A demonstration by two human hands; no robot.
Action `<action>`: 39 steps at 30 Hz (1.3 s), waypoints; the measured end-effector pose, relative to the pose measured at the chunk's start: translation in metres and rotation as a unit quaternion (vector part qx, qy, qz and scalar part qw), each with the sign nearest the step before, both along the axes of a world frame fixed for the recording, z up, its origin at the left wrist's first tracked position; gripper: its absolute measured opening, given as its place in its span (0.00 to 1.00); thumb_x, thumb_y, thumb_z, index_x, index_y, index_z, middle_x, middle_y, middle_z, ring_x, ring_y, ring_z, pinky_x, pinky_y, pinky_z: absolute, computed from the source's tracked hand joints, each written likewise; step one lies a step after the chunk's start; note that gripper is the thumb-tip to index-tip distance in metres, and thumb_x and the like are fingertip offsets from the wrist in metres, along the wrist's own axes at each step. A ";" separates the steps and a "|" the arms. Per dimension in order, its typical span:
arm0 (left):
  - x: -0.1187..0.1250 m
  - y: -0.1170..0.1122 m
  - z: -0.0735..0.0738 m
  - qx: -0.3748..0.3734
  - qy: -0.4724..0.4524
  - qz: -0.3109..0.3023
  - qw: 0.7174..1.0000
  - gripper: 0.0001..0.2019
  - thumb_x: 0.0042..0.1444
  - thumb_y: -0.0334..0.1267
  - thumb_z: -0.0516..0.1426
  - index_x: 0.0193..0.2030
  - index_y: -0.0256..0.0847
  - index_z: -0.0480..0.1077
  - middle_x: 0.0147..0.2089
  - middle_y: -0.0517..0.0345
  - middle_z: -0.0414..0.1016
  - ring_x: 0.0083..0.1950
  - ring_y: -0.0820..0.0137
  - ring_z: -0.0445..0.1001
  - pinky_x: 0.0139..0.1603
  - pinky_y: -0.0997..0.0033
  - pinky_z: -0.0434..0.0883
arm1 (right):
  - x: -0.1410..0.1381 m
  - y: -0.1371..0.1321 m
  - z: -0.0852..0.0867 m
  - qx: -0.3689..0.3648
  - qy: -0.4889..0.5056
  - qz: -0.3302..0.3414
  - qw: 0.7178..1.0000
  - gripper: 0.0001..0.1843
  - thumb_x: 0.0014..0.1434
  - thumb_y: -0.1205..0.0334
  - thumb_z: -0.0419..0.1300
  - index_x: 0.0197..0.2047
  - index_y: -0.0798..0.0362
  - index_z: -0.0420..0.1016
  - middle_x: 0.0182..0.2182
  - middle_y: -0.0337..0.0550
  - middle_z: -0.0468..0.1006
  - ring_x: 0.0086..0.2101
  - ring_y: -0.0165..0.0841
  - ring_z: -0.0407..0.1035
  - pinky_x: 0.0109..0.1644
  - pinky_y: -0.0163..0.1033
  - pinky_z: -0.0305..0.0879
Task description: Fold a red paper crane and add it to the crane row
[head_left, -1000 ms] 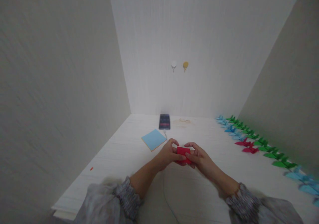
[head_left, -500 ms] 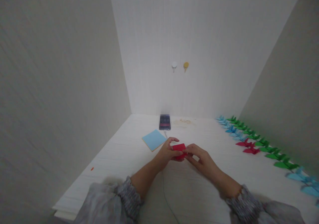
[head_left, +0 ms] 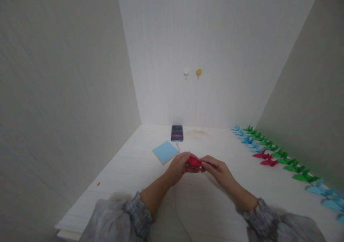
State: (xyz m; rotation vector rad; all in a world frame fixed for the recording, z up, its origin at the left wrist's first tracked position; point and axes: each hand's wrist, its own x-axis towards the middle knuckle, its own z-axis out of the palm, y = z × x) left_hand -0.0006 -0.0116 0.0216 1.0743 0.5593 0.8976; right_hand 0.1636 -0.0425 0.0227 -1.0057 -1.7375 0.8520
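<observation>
A small piece of folded red origami paper (head_left: 194, 161) is held up over the white table between both hands. My left hand (head_left: 180, 166) is closed around its left side, with the thumb on top and fingers beneath. At its right end, my right hand (head_left: 214, 166) pinches the paper between thumb and fingers. The finer folds are too small to make out. Just beyond my left hand lies a stack of square light-blue paper (head_left: 165, 152).
A phone (head_left: 176, 133) lies at the back with a cable (head_left: 178, 213) running toward me. Rows of green paper cranes (head_left: 279, 153), red cranes (head_left: 269, 162) and blue cranes (head_left: 319, 189) line the right side. An orange scrap (head_left: 98, 184) lies at left. Walls enclose the table.
The red paper showed a broad flat face earlier; now it looks narrower and turned within my fingers. My left fingers have curled closer around it, and my right hand still pinches its right end.
</observation>
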 end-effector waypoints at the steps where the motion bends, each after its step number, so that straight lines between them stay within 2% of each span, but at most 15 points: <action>1: 0.000 0.001 -0.001 0.003 -0.001 0.001 1.000 0.17 0.46 0.48 0.54 0.33 0.33 0.66 0.30 0.53 0.71 0.30 0.70 0.71 0.37 0.64 0.68 | 0.000 0.001 0.000 -0.004 0.006 -0.006 1.000 0.11 0.54 0.56 0.52 0.32 0.51 0.73 0.25 0.40 0.69 0.27 0.30 0.65 0.32 0.35 0.62; 4: 0.001 0.002 -0.005 0.016 -0.005 0.006 1.000 0.15 0.42 0.43 0.58 0.33 0.34 0.66 0.33 0.54 0.70 0.32 0.71 0.70 0.38 0.63 0.68 | 0.000 0.005 -0.006 -0.017 0.043 -0.029 0.999 0.08 0.49 0.57 0.57 0.30 0.52 0.73 0.25 0.38 0.68 0.24 0.28 0.62 0.29 0.34 0.60; 10: -0.001 0.003 -0.009 0.025 0.025 -0.015 0.999 0.20 0.41 0.43 0.60 0.40 0.36 0.63 0.33 0.54 0.71 0.29 0.73 0.71 0.34 0.67 0.68 | -0.001 0.011 -0.020 -0.087 0.131 0.034 0.987 0.14 0.44 0.63 0.62 0.37 0.52 0.69 0.29 0.37 0.70 0.30 0.28 0.65 0.33 0.34 0.61; 15: -0.002 0.003 -0.009 0.022 0.042 -0.023 0.999 0.18 0.41 0.42 0.60 0.37 0.34 0.63 0.29 0.56 0.70 0.26 0.75 0.69 0.29 0.74 0.66 | 0.001 0.011 -0.018 -0.154 0.167 0.060 0.972 0.13 0.41 0.64 0.64 0.31 0.53 0.67 0.22 0.33 0.69 0.23 0.25 0.63 0.27 0.32 0.58; 18: -0.002 0.003 -0.007 0.009 0.045 -0.018 0.999 0.17 0.39 0.41 0.61 0.33 0.34 0.62 0.27 0.58 0.70 0.26 0.76 0.69 0.28 0.74 0.65 | 0.001 0.010 -0.016 -0.161 0.170 0.056 0.971 0.12 0.40 0.64 0.64 0.28 0.54 0.65 0.18 0.32 0.67 0.20 0.24 0.61 0.24 0.31 0.56; 23: -0.001 0.003 -0.008 -0.002 0.048 -0.006 0.999 0.17 0.35 0.37 0.63 0.30 0.35 0.61 0.25 0.60 0.69 0.23 0.77 0.68 0.26 0.76 0.63 | 0.002 0.009 -0.016 -0.162 0.162 0.062 0.971 0.11 0.41 0.63 0.64 0.27 0.55 0.66 0.18 0.32 0.66 0.20 0.23 0.60 0.24 0.31 0.54; 32: -0.004 0.004 -0.005 -0.016 0.017 -0.016 1.000 0.14 0.38 0.37 0.61 0.31 0.34 0.63 0.26 0.59 0.68 0.23 0.78 0.66 0.25 0.76 0.63 | 0.002 0.004 -0.005 -0.112 0.127 0.082 0.982 0.09 0.44 0.61 0.62 0.26 0.54 0.66 0.25 0.36 0.67 0.25 0.26 0.62 0.28 0.32 0.58; 35: -0.005 0.003 -0.003 -0.017 0.011 -0.026 0.999 0.14 0.39 0.38 0.61 0.32 0.33 0.64 0.26 0.60 0.68 0.23 0.77 0.66 0.25 0.76 0.63 | 0.005 0.004 -0.003 -0.044 0.084 0.073 0.993 0.07 0.46 0.60 0.61 0.25 0.54 0.68 0.29 0.39 0.67 0.29 0.28 0.63 0.32 0.34 0.60; 39: -0.006 0.004 -0.003 -0.024 0.022 -0.035 0.999 0.16 0.39 0.39 0.61 0.33 0.33 0.65 0.27 0.58 0.69 0.25 0.76 0.67 0.28 0.74 0.64 | 0.011 0.003 0.003 0.066 -0.032 0.047 0.996 0.06 0.48 0.60 0.60 0.26 0.53 0.71 0.31 0.41 0.66 0.32 0.29 0.64 0.36 0.35 0.61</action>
